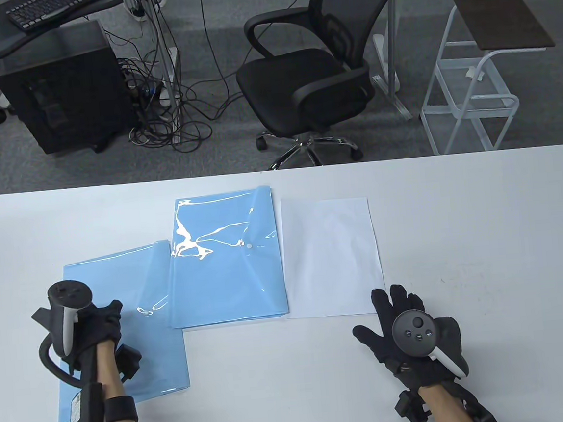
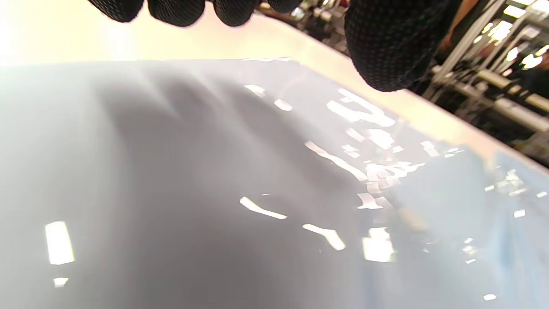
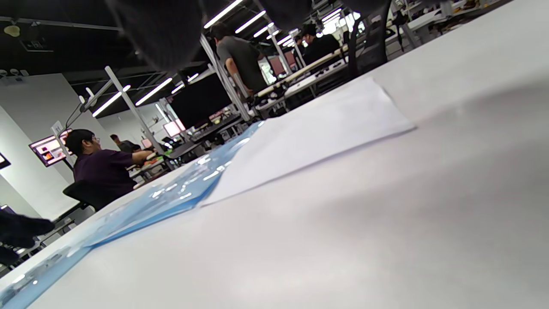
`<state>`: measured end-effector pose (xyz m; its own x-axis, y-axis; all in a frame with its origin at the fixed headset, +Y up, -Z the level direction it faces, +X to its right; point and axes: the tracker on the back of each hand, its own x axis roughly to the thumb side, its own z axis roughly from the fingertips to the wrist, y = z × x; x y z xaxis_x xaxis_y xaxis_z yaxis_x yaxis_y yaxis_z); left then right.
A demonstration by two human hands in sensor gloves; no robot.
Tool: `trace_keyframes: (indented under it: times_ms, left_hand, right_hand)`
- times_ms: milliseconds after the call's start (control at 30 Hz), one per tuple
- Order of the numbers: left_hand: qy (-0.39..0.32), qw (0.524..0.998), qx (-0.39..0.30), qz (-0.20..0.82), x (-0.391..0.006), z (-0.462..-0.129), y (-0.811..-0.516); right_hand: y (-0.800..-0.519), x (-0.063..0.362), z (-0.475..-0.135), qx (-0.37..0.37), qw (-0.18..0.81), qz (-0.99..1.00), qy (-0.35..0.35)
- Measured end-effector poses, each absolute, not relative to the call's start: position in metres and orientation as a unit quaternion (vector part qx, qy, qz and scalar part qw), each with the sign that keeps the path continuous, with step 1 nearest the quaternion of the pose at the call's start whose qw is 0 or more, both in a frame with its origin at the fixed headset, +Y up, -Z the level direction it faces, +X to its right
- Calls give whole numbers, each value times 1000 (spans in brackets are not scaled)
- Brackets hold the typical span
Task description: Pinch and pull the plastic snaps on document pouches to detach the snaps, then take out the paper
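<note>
A stack of blue document pouches [image 1: 226, 260] lies mid-table, its white snap [image 1: 248, 246] fastened on top. Another blue pouch [image 1: 144, 331] lies at the left with its flap folded back. My left hand [image 1: 97, 325] hovers over this pouch with its fingers hanging down; in the left wrist view the fingertips [image 2: 176, 10] float above the glossy pouch [image 2: 257, 193] without touching it. A white sheet of paper [image 1: 332, 258] lies right of the stack. My right hand [image 1: 399, 319] rests flat on the table with fingers spread, just below the paper's near corner.
The white table [image 1: 487, 252] extends to the right of the paper. Beyond its far edge stand a black office chair [image 1: 314, 80], a black computer tower [image 1: 64, 87] with tangled cables, and a white rack [image 1: 477, 90]. People sit at desks in the right wrist view's background.
</note>
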<state>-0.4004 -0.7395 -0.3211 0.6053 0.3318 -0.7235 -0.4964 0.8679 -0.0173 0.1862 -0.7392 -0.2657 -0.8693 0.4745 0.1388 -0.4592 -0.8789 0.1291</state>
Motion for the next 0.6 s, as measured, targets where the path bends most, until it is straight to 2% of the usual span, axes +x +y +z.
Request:
trace_keyframes:
  times_ms: [333, 433, 600]
  left_hand:
    - [444, 842, -212, 220, -432, -296, -761]
    - [452, 845, -207, 198, -434, -298, -764]
    - [456, 838, -191, 231, -438, -298, -767]
  right_hand:
    - [-739, 187, -265, 81, 240, 966, 49]
    - [-739, 187, -265, 81, 240, 966, 50]
    - [-740, 187, -265, 81, 242, 966, 51]
